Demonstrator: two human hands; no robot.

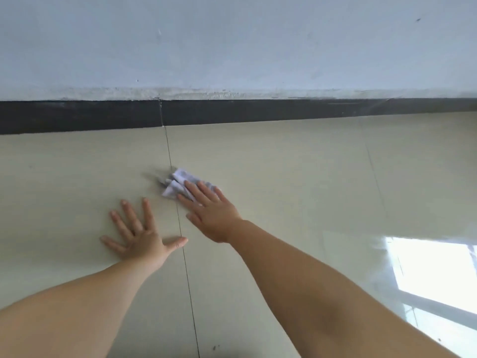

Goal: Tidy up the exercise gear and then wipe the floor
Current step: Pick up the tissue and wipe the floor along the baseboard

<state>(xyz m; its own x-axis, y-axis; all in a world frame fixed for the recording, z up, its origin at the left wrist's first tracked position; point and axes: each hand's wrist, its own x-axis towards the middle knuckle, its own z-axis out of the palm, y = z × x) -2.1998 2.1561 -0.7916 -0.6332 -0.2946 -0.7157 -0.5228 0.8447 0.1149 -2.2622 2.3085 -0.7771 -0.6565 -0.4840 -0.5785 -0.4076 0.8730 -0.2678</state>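
Note:
A crumpled white cloth (176,183) lies on the glossy beige tile floor (296,177) near a grout line. My right hand (210,211) presses flat on the cloth with straight fingers, covering its near part. The cloth's far edge is blurred. To the left, my left hand (140,235) rests flat on the tile with its fingers spread, holding nothing. No exercise gear is in view.
A black skirting board (232,112) runs along the foot of a pale grey wall (232,42) just beyond the cloth. A bright window reflection (433,270) shines on the floor at the right. A small dark speck (214,347) sits near the bottom grout line.

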